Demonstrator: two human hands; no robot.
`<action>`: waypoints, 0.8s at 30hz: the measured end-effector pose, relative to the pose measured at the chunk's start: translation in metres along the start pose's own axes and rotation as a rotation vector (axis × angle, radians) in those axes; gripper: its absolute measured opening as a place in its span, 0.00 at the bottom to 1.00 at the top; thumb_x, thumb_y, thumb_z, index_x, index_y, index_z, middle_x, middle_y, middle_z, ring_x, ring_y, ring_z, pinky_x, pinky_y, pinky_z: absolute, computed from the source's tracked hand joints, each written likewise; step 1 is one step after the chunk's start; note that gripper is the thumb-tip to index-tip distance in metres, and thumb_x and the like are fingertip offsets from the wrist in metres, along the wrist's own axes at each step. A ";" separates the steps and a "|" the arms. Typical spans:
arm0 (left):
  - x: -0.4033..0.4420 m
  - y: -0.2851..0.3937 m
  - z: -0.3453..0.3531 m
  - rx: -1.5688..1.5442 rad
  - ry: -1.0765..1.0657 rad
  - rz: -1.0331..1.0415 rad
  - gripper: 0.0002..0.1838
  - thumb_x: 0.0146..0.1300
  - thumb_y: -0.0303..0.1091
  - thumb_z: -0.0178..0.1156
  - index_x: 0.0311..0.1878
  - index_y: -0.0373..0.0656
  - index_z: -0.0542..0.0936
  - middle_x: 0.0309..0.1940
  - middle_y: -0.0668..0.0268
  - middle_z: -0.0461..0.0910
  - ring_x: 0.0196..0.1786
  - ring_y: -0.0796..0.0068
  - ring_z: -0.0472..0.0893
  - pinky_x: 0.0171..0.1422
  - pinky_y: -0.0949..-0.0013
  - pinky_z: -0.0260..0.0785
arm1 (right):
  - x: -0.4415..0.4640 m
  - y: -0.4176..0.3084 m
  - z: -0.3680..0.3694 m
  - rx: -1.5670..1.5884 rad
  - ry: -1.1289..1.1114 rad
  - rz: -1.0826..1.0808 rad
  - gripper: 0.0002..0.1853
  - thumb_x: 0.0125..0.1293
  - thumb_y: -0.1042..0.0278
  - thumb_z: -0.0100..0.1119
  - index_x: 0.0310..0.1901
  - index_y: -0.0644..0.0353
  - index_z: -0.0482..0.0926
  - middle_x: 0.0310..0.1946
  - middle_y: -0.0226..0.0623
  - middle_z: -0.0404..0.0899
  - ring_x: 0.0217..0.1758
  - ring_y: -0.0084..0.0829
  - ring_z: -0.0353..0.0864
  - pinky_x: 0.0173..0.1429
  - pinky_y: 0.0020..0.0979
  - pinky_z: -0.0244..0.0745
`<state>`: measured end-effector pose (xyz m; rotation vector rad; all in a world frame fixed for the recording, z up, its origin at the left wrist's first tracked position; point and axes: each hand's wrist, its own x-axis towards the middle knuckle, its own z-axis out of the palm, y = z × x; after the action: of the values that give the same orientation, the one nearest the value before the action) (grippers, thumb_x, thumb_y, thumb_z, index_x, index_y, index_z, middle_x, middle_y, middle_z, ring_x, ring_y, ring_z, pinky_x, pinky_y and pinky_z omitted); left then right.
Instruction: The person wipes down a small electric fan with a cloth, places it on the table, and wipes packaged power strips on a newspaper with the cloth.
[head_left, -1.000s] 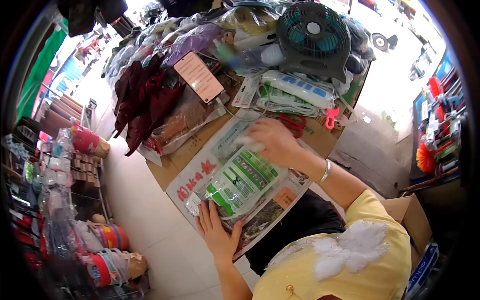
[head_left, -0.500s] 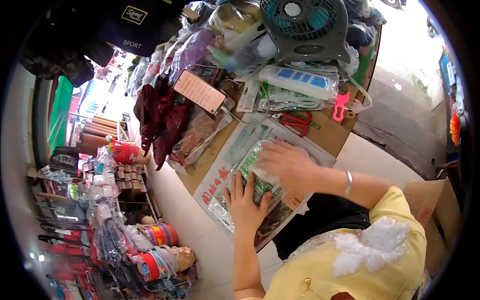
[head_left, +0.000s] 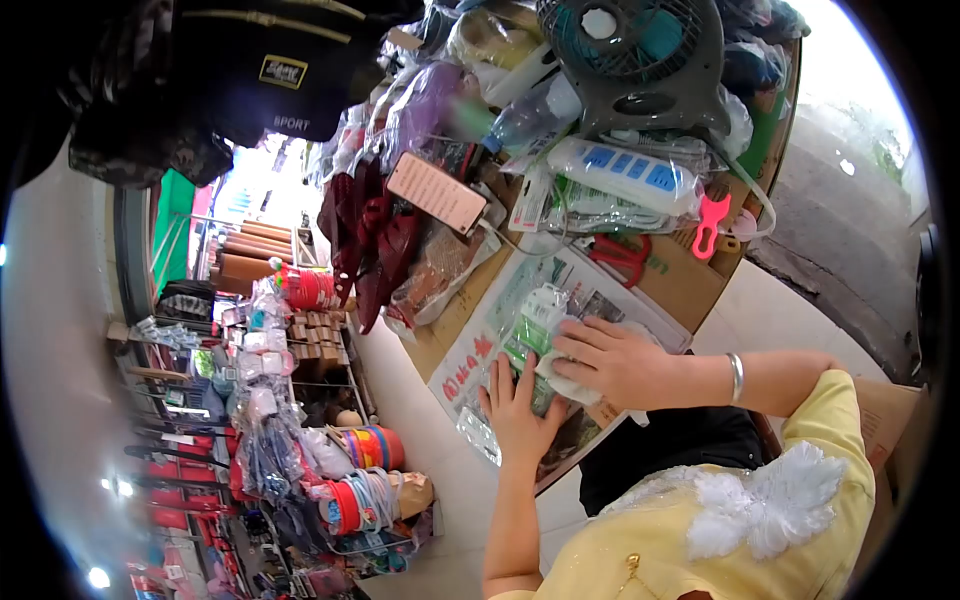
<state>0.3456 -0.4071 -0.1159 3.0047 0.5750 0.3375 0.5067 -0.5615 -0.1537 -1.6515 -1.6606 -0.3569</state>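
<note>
A clear plastic package with a green and white label [head_left: 538, 318] lies on newspaper [head_left: 600, 285] spread over cardboard. My left hand [head_left: 520, 415] rests flat on the lower part of the package with its fingers apart. Just to the right, my right hand [head_left: 612, 362] presses a whitish cloth [head_left: 568, 384] against the package, its fingers over the cloth. Beyond the newspaper lie red-handled scissors [head_left: 620, 258], and a phone [head_left: 437, 192] with a cable plugged in lies further left.
At the back stand a grey fan [head_left: 640, 75] and a wrapped power strip [head_left: 625, 175]. Dark red shoes [head_left: 375, 240] lie left of the phone. A pink tool [head_left: 711, 226] sits near the right edge. Shelves of goods [head_left: 270, 430] are on the left; dark bags [head_left: 270, 80] hang upper left.
The view has shifted, so the table appears further right. My right hand, with the cloth, has moved down from the package's upper part toward my left hand, which stays on the package.
</note>
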 end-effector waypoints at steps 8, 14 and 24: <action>-0.001 0.002 0.000 -0.011 0.003 -0.034 0.35 0.52 0.49 0.69 0.65 0.48 0.78 0.72 0.43 0.63 0.75 0.44 0.62 0.75 0.35 0.45 | 0.090 0.062 0.035 0.034 -0.176 0.111 0.15 0.58 0.66 0.56 0.46 0.59 0.80 0.52 0.47 0.78 0.62 0.45 0.73 0.66 0.43 0.65; -0.004 0.006 0.005 0.011 0.063 -0.052 0.35 0.52 0.51 0.68 0.64 0.49 0.79 0.71 0.44 0.66 0.74 0.45 0.63 0.75 0.35 0.46 | 0.064 0.053 0.024 0.131 0.103 0.060 0.22 0.52 0.58 0.66 0.49 0.56 0.79 0.52 0.40 0.76 0.60 0.42 0.72 0.65 0.45 0.64; -0.006 0.008 0.006 -0.009 0.119 -0.052 0.35 0.52 0.52 0.69 0.63 0.47 0.79 0.70 0.43 0.67 0.74 0.44 0.64 0.74 0.36 0.48 | 0.063 0.054 0.017 0.213 0.000 0.076 0.28 0.49 0.62 0.69 0.55 0.52 0.77 0.59 0.37 0.74 0.63 0.42 0.70 0.66 0.45 0.63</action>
<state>0.3444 -0.4171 -0.1221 2.9697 0.6578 0.5174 0.5601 -0.4969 -0.1399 -1.5494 -1.5731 -0.1372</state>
